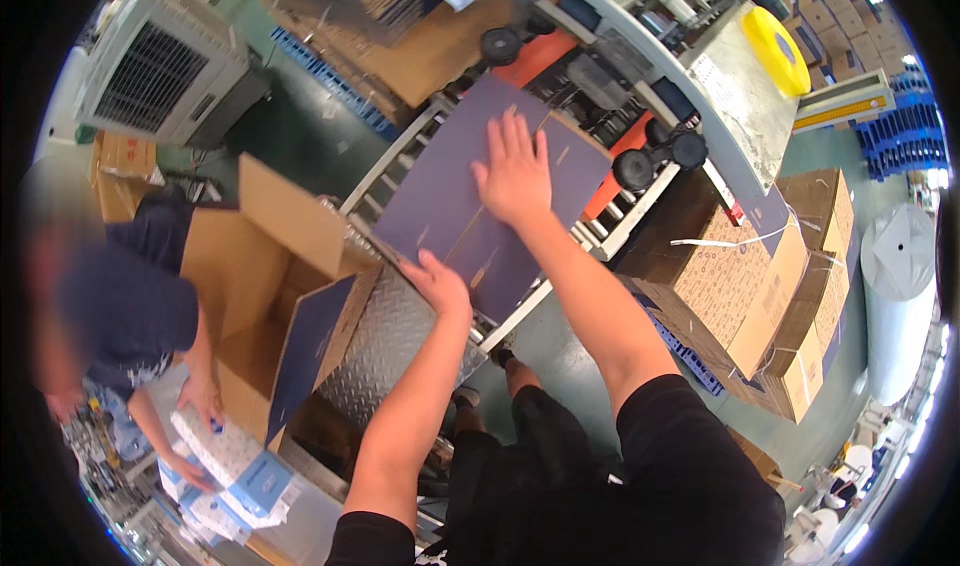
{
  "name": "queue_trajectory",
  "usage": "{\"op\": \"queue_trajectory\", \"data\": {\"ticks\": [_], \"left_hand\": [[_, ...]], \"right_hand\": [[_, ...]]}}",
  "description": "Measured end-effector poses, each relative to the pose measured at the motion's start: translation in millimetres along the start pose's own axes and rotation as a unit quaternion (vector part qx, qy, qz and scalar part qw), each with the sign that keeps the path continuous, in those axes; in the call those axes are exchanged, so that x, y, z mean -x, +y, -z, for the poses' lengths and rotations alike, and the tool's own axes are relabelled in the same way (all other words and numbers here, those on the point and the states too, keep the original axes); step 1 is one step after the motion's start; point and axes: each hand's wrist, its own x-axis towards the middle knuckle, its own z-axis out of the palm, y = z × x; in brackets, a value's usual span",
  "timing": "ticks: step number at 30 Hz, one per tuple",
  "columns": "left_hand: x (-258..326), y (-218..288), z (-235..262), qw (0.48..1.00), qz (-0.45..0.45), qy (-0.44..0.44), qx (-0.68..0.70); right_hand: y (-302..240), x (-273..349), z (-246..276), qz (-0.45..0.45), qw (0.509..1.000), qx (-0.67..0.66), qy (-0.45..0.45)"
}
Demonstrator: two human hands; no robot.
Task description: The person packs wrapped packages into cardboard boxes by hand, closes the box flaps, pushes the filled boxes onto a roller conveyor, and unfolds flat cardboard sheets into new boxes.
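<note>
A dark purple cardboard carton lies on a roller conveyor in front of me, its top flaps folded down along a centre seam. My right hand rests flat on the top, fingers stretched out and a little spread. At the carton's near left edge is my left hand, open, with the thumb raised and the fingers along the edge. Neither hand grips anything. Just beyond the carton stands a taping machine with black rollers and orange-red parts.
On the left, a co-worker handles white-and-blue packs beside an open brown carton. A diamond-plate metal surface joins the conveyor. Strapped flattened cartons stand on a blue pallet at right. An air cooler is at far left.
</note>
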Motion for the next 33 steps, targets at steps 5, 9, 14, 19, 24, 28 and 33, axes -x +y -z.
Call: {"op": "queue_trajectory", "data": {"ticks": [5, 9, 14, 19, 24, 28, 33], "left_hand": [[-32.4, 20.6, -103.6, 0.996, 0.019, -0.056, 0.067], [-57.6, 51.0, -129.3, 0.988, 0.053, -0.125, 0.067], [-49.8, 14.8, -57.7, 0.954, -0.024, -0.296, -0.038], [-3.5, -97.4, 101.7, 0.841, 0.208, -0.380, -0.324], [35.2, -131.1, 177.4, 0.681, 0.030, -0.568, -0.462], [31.5, -97.1, 201.6, 0.666, -0.071, -0.581, -0.462], [12.2, -79.1, 191.6, 0.716, 0.008, -0.511, -0.476]], "right_hand": [[80.2, -57.3, 11.1, -0.007, 0.996, -0.053, 0.066], [100.0, 31.7, 24.0, 0.067, 0.979, -0.177, 0.075], [280.4, 218.2, 17.0, -0.240, 0.959, -0.032, 0.147], [471.4, 379.3, 32.4, -0.687, 0.709, 0.006, -0.159], [514.6, 485.4, 25.1, -0.803, 0.596, 0.017, 0.004], [453.7, 390.0, 49.9, -0.684, 0.699, -0.058, -0.203], [371.4, 411.5, 24.6, -0.459, 0.865, 0.136, -0.151]]}}
